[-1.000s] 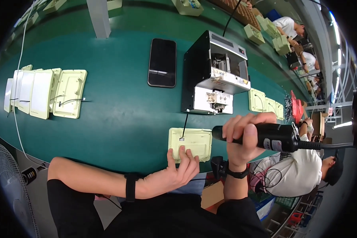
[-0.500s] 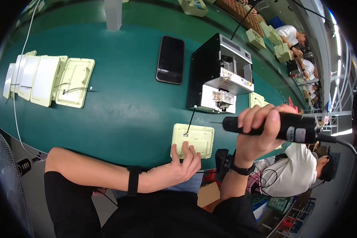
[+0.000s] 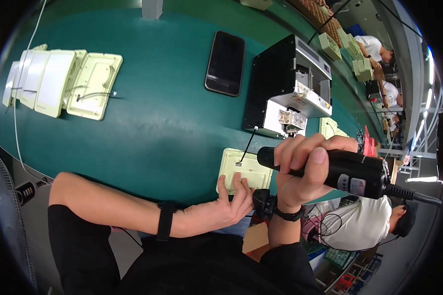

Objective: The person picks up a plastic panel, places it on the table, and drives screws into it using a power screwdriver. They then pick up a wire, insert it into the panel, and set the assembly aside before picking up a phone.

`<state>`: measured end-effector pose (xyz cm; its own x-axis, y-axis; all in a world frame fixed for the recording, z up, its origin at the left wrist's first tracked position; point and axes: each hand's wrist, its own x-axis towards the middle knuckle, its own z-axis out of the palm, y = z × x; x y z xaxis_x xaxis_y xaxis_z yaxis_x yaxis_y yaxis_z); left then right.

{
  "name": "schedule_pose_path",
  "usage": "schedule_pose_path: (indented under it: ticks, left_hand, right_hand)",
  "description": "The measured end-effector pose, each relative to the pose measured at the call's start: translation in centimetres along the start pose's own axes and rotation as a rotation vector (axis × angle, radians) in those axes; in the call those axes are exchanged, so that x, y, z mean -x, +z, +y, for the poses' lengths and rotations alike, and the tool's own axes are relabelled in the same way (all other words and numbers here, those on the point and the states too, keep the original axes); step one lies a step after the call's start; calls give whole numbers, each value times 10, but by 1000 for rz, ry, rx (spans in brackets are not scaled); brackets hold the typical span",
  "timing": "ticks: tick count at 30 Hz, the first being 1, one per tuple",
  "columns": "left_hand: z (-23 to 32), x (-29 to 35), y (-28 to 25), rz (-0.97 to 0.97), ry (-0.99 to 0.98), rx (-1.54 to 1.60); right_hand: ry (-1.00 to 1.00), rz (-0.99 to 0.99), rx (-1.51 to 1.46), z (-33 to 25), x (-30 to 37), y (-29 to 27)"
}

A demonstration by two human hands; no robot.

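My right hand (image 3: 305,172) is wrapped round a black corded electric screwdriver (image 3: 352,172), held nearly level above the table. The tool's nose points left, over the right part of a pale yellow-green plastic cover (image 3: 256,177); its tip is hard to make out. The cover lies at the table's near edge with its ribbed inside up. My left hand (image 3: 229,204) steadies this cover, with bent fingertips on its near left part. A short black cable (image 3: 249,142) with a white end plug rises from the cover toward the machine.
A black and silver benchtop machine (image 3: 290,88) stands beyond the cover, with a phone (image 3: 225,63) to its left. Several similar covers (image 3: 96,86) overlap at the far left. A thin white cable (image 3: 15,123) crosses there. Other people sit along the right.
The screwdriver has moved left and down, so its nose now overlaps the cover's right part. My left hand stays on the cover. The whole view has shifted slightly.
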<state>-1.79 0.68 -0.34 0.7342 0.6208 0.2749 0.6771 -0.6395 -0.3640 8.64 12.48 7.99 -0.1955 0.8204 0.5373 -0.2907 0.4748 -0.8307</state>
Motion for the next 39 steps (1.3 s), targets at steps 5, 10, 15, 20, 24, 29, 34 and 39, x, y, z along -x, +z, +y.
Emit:
schedule_pose_path:
  ticks: [5,10,15,20,24,29,34,39]
  left_hand:
    - [4,-2,1,16,-14,6]
    - [4,1,3,18,-13,-4]
    - [5,1,3,27,-26,-33]
    - [5,2,2,33,-4,-19]
    - [8,3,-1,22,-17,2]
    - [9,1,-1,12,-12,2]
    - [13,4,-1,84,-81,80]
    - [13,6,-7,39,-66,106]
  right_hand:
    - [1,-24,64,0,-2,-3]
    - [-13,-74,91,0,0,1]
    - [-18,-99,58,-1,1,2]
    - [6,-86,66,6,2,1]
    - [10,-63,55,7,4,1]
    - [-24,-56,57,10,5,1]
    - [-131,-50,6,-14,-10,-15]
    - [-301,99,109,-36,-46,-26]
